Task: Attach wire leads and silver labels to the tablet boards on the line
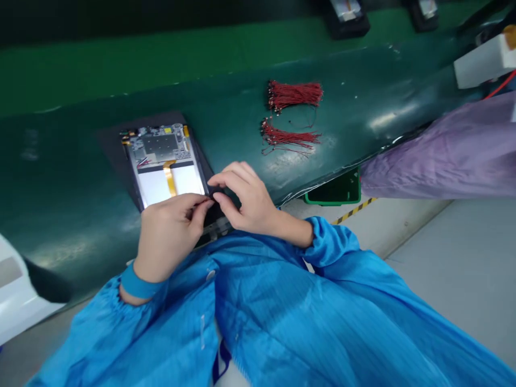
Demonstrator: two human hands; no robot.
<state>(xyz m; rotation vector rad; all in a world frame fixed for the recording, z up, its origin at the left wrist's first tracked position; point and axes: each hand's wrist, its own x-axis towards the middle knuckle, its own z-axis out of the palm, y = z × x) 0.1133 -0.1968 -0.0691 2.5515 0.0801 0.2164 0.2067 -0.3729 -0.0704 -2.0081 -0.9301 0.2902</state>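
Observation:
An opened tablet-like device point(161, 148) lies on a dark pad point(116, 156), its circuit board and a gold ribbon cable showing above a white panel. At its lower right edge my left hand point(171, 231) pinches something too small to make out. My right hand point(248, 201) is just beside it, thumb and index finger curved with a gap between them, and no held object shows there. Farther right on the green mat lie two bundles of thin red wires, an upper one point(296, 95) and a lower one point(288, 137).
Two more devices on dark pads point(349, 24) point(427, 11) stand at the top right. A white box point(481, 62) is at the right edge. Below the table edge sit a green bin point(336, 191) and another person's purple sleeve point(439, 150). White sheeting point(24, 295) hangs lower left.

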